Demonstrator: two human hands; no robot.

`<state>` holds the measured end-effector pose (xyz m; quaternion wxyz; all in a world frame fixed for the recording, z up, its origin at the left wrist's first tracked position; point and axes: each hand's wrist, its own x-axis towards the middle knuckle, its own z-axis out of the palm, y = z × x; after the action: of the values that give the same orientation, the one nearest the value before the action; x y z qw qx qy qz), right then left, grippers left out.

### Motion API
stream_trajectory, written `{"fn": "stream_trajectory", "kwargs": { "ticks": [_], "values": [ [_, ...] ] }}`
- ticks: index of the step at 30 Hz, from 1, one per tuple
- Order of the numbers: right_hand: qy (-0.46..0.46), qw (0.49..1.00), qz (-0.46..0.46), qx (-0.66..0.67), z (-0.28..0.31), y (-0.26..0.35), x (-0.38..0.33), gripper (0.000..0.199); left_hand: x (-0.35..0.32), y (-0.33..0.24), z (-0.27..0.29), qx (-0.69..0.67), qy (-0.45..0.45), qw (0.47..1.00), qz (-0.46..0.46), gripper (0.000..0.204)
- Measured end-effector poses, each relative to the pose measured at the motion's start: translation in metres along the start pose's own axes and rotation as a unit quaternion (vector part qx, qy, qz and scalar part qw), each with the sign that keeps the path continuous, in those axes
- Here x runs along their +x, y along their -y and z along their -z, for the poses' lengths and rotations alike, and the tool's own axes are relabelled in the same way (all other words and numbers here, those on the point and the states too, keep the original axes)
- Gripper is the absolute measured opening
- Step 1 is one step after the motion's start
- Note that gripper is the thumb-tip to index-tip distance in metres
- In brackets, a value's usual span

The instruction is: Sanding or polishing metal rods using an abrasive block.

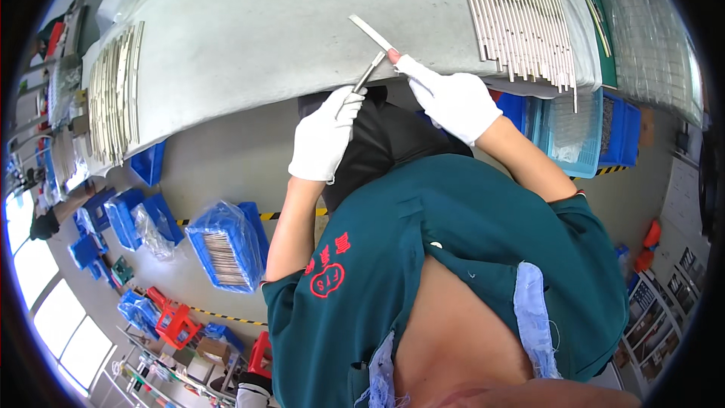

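Observation:
White gloves cover both of my hands. My left hand (328, 136) is closed around a slim metal rod (368, 74) with a bright tip and a darker shaft, slanting up to the right. My right hand (453, 102) pinches the lower end of a narrow silvery metal strip (369, 32); one bare fingertip shows through its glove. That strip points up to the left, over the near edge of the cloth-covered table (279, 38). The rod's tip comes close to the strip's lower end; I cannot tell whether they touch.
A row of long metal strips (521, 19) lies at the table's right, and another bundle (117, 94) at its left end. Blue bins (619, 132) stand below on the right. On the floor at left sits a plastic-lined blue crate (198, 238) of strips. Clear plastic trays (646, 30) are stacked far right.

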<state>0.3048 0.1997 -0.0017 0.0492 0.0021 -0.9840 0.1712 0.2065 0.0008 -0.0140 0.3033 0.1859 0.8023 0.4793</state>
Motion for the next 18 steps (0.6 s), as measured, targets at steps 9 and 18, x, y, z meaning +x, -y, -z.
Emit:
{"fn": "stream_trajectory", "kwargs": {
  "ticks": [9, 18],
  "values": [
    [0.06, 0.995, -0.059, 0.056, 0.009, -0.004, -0.01, 0.047, 0.005, -0.023, -0.025, -0.288, 0.046, 0.946, 0.141, 0.022],
    [0.106, 0.993, -0.041, 0.007, 0.016, 0.007, -0.007, 0.05, 0.002, -0.03, -0.041, -0.316, 0.001, 0.937, 0.149, 0.025]
  ]
}}
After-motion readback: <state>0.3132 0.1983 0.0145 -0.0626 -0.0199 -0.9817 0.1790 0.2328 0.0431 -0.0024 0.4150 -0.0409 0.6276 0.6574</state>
